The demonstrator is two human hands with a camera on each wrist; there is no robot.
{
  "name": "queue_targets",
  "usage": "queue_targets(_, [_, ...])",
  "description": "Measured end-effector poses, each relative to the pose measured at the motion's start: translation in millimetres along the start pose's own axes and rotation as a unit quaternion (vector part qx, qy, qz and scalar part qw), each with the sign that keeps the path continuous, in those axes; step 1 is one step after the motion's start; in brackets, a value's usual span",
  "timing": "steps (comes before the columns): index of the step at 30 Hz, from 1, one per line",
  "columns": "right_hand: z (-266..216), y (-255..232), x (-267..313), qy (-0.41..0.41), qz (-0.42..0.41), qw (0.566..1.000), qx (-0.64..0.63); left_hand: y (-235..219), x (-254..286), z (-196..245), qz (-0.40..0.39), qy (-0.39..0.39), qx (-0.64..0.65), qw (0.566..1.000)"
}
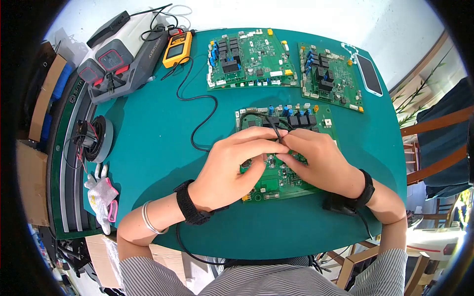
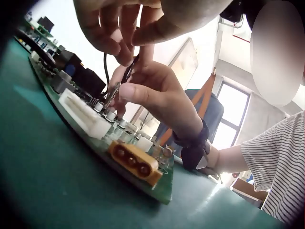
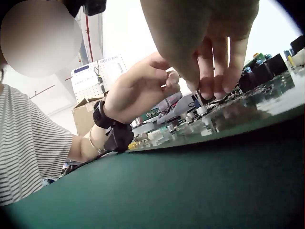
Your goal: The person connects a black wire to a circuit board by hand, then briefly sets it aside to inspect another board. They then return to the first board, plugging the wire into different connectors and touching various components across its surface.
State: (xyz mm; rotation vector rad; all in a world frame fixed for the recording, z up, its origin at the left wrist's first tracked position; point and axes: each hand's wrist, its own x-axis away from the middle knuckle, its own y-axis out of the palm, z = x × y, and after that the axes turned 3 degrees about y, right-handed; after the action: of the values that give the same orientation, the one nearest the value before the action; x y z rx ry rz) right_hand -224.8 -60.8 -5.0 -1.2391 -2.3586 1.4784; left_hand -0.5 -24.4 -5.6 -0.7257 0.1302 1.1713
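Both hands meet over the nearest green circuit board (image 1: 281, 190). My left hand (image 1: 232, 160) pinches a thin black cable (image 1: 272, 123) between thumb and fingertips. From the right, my right hand (image 1: 323, 158) brings its thumb and fingers to the same spot and pinches the cable's lower part. In the left wrist view a slim metal piece (image 2: 113, 94) shows by the right thumb, close over the board's white parts. A yellow three-hole connector (image 2: 133, 161) sits at the board's corner. Fingers partly hide the cable's end.
Two more circuit boards (image 1: 252, 59) (image 1: 331, 79) lie behind, with a phone (image 1: 369, 74) at right. The cable trails from a yellow handheld meter (image 1: 177, 49). At left are a grey-white machine (image 1: 123, 54), a round motor-like part (image 1: 98, 138) and a glove (image 1: 102, 197).
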Motion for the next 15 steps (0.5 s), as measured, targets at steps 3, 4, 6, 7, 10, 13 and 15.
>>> queue_targets(3, [-0.4, 1.1, -1.2, -0.008, 0.042, 0.999, 0.006, 0.0, 0.0, -0.5, 0.018, 0.015, 0.001, 1.000])
queue_targets(4, [-0.1, 0.9, -1.6, -0.008, 0.042, 0.999, 0.006, -0.7, 0.0, 0.0, 0.014, 0.017, 0.000, 1.000])
queue_targets(6, [1.1, 0.2, -2.9, -0.012, 0.062, 0.998, 0.006, -1.8, -0.3, 2.5, 0.012, 0.018, -0.006, 1.000])
queue_targets(7, [2.6, 1.1, -3.6, -0.012, 0.062, 0.998, 0.006, -1.9, -0.2, 3.2, 0.009, 0.020, -0.013, 1.000])
queue_targets(10, [6.2, 4.7, -4.4, -0.018, 0.080, 0.997, -0.003, -2.4, -0.4, 2.1, 0.010, 0.027, -0.016, 0.999])
queue_targets(13, [6.5, 5.6, -3.8, -0.013, 0.073, 0.997, -0.021, -0.9, 0.3, -3.1, 0.017, 0.047, -0.012, 0.999])
queue_targets(15, [6.5, 5.4, -2.7, -0.011, 0.061, 0.998, -0.017, -1.4, 0.5, -2.5, 0.009, 0.042, -0.011, 0.999])
